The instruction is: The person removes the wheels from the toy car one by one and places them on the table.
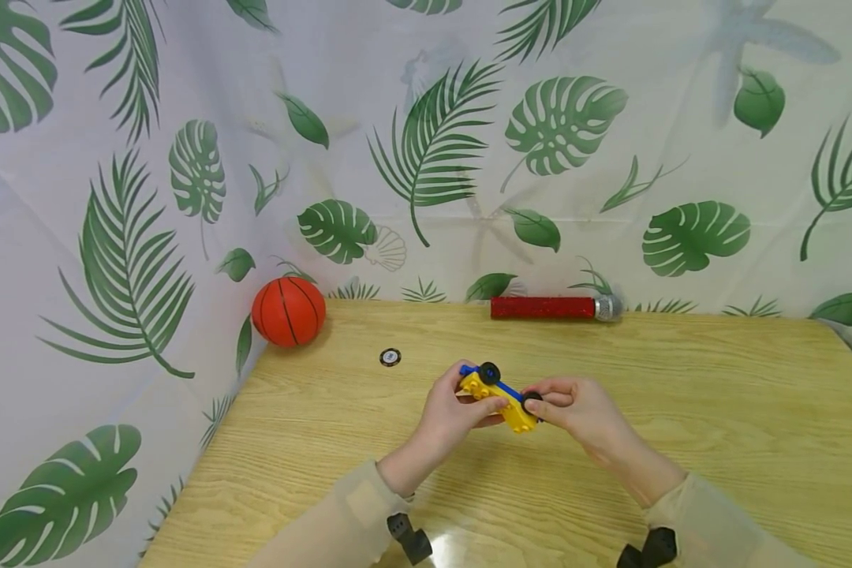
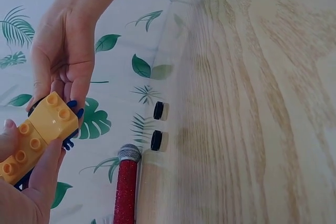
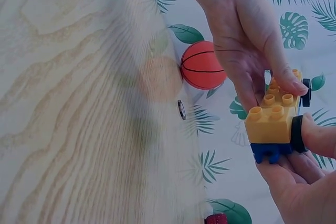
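A yellow and blue toy car with studs on its body is held tilted above the table between both hands. My left hand grips its rear-left part, thumb on the yellow studded side. My right hand pinches a black wheel at the car's other end, thumb pressed on the wheel's face. Another wheel sits on the same side of the blue chassis. In the left wrist view two loose black wheels stand on the table; the head view does not show them.
A red toy basketball lies at the table's back left corner. A poker chip lies to its right. Along the back edge rests a red microphone with a silver head. Behind the wooden table hangs a leaf-printed cloth.
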`<act>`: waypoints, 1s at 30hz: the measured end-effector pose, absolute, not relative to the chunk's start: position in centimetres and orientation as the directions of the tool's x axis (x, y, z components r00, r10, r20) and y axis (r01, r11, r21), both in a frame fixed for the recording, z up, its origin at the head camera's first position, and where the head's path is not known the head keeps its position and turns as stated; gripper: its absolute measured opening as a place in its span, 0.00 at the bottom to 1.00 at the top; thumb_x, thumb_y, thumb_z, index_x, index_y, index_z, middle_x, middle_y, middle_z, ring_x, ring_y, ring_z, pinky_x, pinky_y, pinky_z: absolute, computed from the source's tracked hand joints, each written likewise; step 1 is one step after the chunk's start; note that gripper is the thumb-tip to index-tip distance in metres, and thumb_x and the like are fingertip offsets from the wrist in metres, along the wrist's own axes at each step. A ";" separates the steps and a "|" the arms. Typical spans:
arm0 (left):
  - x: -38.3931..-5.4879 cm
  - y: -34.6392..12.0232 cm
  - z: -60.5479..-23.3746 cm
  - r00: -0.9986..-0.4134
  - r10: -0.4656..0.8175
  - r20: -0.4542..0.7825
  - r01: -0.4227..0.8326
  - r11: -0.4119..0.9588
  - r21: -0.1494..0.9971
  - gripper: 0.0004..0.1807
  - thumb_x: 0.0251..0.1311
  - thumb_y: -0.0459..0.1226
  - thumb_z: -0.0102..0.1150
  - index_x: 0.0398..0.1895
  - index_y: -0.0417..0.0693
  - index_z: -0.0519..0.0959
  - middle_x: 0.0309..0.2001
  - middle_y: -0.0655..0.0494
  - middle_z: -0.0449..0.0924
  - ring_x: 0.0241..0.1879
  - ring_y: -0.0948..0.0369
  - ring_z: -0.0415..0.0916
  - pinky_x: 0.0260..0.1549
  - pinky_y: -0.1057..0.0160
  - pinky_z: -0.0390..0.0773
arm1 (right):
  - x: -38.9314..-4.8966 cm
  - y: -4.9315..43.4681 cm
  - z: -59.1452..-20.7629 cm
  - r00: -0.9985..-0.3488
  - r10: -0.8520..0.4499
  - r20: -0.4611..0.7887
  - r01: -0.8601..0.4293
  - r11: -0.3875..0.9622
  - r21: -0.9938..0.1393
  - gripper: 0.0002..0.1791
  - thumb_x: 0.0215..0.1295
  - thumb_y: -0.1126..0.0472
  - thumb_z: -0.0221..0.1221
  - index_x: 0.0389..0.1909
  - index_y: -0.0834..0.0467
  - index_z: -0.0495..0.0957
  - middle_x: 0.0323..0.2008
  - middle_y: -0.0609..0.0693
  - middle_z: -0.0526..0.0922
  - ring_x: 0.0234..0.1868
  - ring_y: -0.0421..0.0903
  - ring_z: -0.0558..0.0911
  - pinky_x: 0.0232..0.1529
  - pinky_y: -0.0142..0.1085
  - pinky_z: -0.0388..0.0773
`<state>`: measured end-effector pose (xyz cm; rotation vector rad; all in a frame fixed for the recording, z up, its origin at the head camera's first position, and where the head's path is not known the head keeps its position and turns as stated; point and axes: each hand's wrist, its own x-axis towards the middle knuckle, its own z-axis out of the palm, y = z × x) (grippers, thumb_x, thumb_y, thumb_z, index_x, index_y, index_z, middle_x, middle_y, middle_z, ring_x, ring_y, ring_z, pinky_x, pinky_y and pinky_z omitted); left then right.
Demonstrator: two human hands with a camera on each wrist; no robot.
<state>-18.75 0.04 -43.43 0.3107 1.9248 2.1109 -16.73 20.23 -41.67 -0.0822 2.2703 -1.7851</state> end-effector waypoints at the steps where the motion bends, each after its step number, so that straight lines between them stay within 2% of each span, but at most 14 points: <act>1: -18.7 0.1 -43.4 -0.941 0.336 -0.023 -0.055 -0.084 0.995 0.16 0.60 0.27 0.64 0.49 0.39 0.71 0.49 0.43 0.77 0.46 0.52 0.84 0.41 0.54 0.86 | -16.7 20.2 -41.7 -0.968 -0.191 -0.164 0.115 0.246 -0.962 0.21 0.69 0.61 0.61 0.54 0.73 0.76 0.51 0.64 0.85 0.47 0.43 0.85 0.50 0.35 0.83; 11: -18.7 0.2 -43.2 -0.946 0.323 -0.030 -0.065 -0.097 0.993 0.17 0.60 0.27 0.63 0.50 0.38 0.71 0.49 0.42 0.77 0.48 0.49 0.83 0.42 0.53 0.85 | -16.5 20.0 -41.5 -0.976 -0.130 -0.173 0.136 0.254 -0.958 0.21 0.69 0.60 0.61 0.55 0.72 0.76 0.52 0.63 0.84 0.51 0.46 0.84 0.53 0.38 0.82; 15: -18.6 0.3 -43.1 -0.948 0.316 -0.023 -0.056 -0.097 0.994 0.17 0.60 0.27 0.63 0.50 0.37 0.71 0.49 0.42 0.77 0.49 0.47 0.83 0.42 0.53 0.85 | -16.4 19.8 -41.5 -0.978 -0.110 -0.175 0.143 0.251 -0.958 0.20 0.69 0.62 0.60 0.54 0.72 0.76 0.54 0.63 0.83 0.51 0.44 0.84 0.52 0.36 0.82; 22: -18.7 0.3 -43.3 -0.948 0.317 -0.019 -0.056 -0.107 0.993 0.16 0.59 0.27 0.64 0.49 0.37 0.72 0.48 0.42 0.78 0.47 0.49 0.84 0.41 0.53 0.86 | -16.3 19.8 -41.5 -0.980 -0.107 -0.167 0.135 0.252 -0.958 0.19 0.69 0.63 0.60 0.54 0.73 0.76 0.54 0.65 0.83 0.50 0.44 0.85 0.52 0.37 0.83; 30: -18.8 0.3 -43.3 -0.950 0.310 -0.039 -0.082 -0.127 0.988 0.16 0.58 0.27 0.66 0.47 0.38 0.73 0.47 0.44 0.79 0.45 0.52 0.85 0.39 0.54 0.86 | -16.3 19.8 -41.7 -0.982 -0.106 -0.159 0.131 0.231 -0.964 0.18 0.69 0.63 0.61 0.53 0.72 0.77 0.55 0.63 0.82 0.48 0.41 0.85 0.49 0.32 0.83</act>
